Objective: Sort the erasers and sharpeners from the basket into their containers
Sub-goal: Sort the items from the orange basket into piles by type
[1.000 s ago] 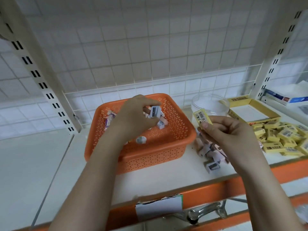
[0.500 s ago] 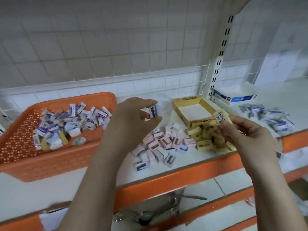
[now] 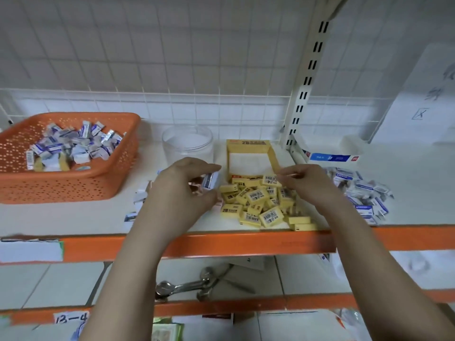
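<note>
An orange basket point(image 3: 73, 183) at the left of the shelf holds several blue-and-white wrapped pieces point(image 3: 71, 146) and a few yellow ones. My left hand point(image 3: 182, 190) pinches a small grey sharpener point(image 3: 211, 180) above a pile of sharpeners point(image 3: 138, 200), most of it hidden by the hand. My right hand point(image 3: 307, 183) pinches a yellow eraser point(image 3: 270, 179) with a barcode at the top of the yellow eraser pile point(image 3: 258, 207). Behind the piles stand a clear round container point(image 3: 187, 143) and an open yellow box point(image 3: 248, 143).
A heap of blue-and-white erasers point(image 3: 362, 193) lies at the right, in front of a white and blue box point(image 3: 327, 155). A slotted upright post point(image 3: 305, 77) rises behind the yellow box. The orange shelf edge point(image 3: 221, 244) runs below my hands; metal tools point(image 3: 187, 284) lie on the lower shelf.
The view has swung right. Both hands have moved from the basket to the piles and dropped low: the left with the sharpener, the right with the yellow eraser.
</note>
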Tool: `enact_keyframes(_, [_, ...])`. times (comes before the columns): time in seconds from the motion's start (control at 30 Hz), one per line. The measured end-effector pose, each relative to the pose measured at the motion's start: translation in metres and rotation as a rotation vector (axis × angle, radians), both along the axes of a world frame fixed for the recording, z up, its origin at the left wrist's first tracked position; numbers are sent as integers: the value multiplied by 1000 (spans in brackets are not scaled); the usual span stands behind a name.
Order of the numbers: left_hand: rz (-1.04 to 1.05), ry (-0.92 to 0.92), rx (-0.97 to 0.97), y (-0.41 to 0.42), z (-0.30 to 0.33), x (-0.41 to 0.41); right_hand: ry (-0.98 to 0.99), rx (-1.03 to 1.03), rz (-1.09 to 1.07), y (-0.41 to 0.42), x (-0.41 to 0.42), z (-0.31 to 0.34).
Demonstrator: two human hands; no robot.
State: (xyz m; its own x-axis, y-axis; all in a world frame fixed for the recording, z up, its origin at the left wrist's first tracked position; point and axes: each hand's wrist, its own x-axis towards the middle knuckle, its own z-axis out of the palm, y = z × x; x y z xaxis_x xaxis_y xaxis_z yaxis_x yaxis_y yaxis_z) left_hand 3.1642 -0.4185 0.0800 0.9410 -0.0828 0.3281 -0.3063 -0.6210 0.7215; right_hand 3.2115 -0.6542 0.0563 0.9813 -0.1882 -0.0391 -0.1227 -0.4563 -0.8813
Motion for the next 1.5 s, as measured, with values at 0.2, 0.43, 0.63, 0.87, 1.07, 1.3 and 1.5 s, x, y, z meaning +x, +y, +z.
enact_keyframes(0.2, [-19, 25, 11, -7, -1, 14, -20, -31, 26, 0, 9, -9])
enact_keyframes(0.43, [-141, 21, 15, -48, 7, 46, -168, -12, -117, -29, -25, -9])
enact_keyframes(0.63, [-456, -5, 105, -141, 9, 89, -204, -71, -360, -85, -78, -12])
enact_keyframes(0.87, [-579, 46, 274, -243, -3, 131, -191, -150, -462, -108, -108, -22])
enact_keyframes(1.07, [-590, 102, 345, -264, -19, 140, -196, -133, -460, -118, -118, -25])
enact_keyframes(1.3, [-497, 111, 214, -240, -19, 129, -177, -158, -399, -116, -105, -27])
enact_keyframes(1.5, [-349, 84, 136, -189, -10, 96, -265, -421, -379, -128, -45, 5])
